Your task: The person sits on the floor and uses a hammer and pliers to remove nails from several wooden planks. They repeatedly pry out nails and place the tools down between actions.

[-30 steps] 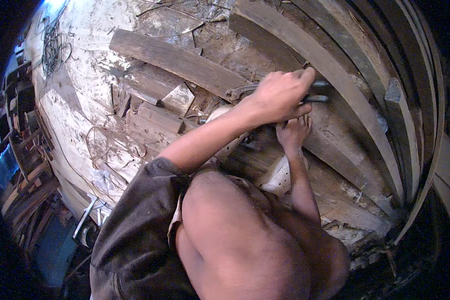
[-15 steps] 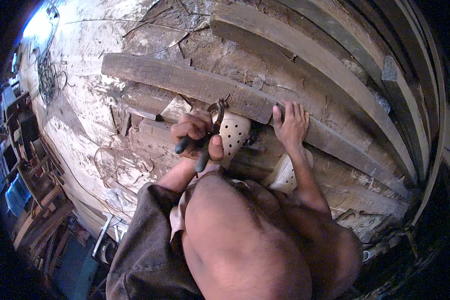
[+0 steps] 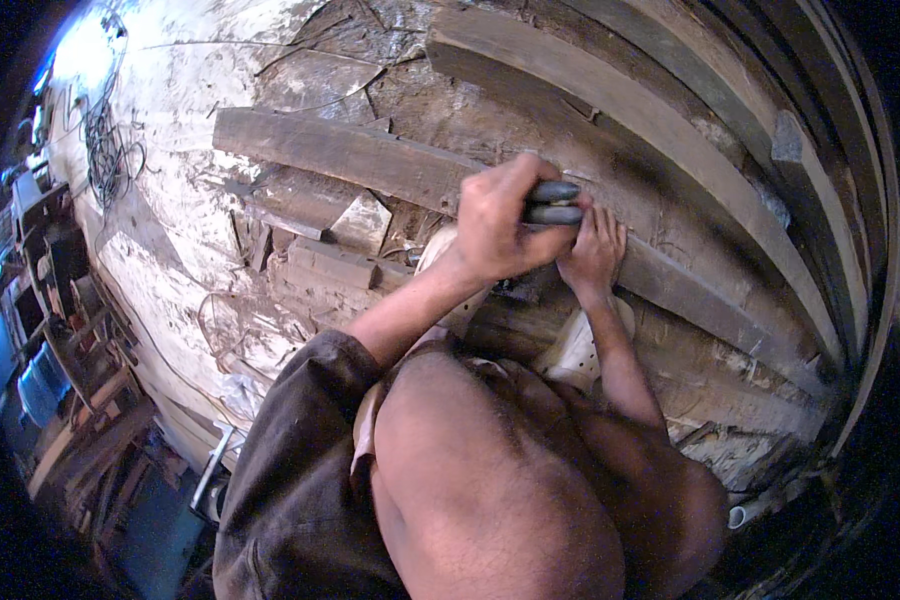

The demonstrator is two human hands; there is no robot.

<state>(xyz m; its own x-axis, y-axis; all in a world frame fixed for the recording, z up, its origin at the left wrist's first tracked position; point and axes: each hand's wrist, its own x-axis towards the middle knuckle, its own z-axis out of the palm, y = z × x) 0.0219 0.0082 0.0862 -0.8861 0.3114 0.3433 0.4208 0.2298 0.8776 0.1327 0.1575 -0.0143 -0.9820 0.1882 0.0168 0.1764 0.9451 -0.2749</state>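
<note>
My left hand (image 3: 500,220) is wrapped round the dark handles of a pair of pincers (image 3: 552,202). The grips stick out to the right of the fist, and the jaws are hidden. Just beneath that hand runs a long weathered wooden beam (image 3: 330,148). My right hand (image 3: 595,248) rests on the same beam with its fingers stretched over the edge. Its thumb side is partly covered by the left hand. Whether the pincers touch the beam or the right hand cannot be made out.
White holed clogs (image 3: 577,345) are on my feet, against the near side of the beam. More curved timbers (image 3: 590,85) lie beyond and to the right. A dark cable tangle (image 3: 105,145) lies at far left, above piled wood scraps (image 3: 95,440). A wood offcut (image 3: 320,262) lies nearer.
My left hand has moved right and slightly up with the pincers, from above a clog to beside my right hand. The pincers' handles have turned from pointing down to pointing right.
</note>
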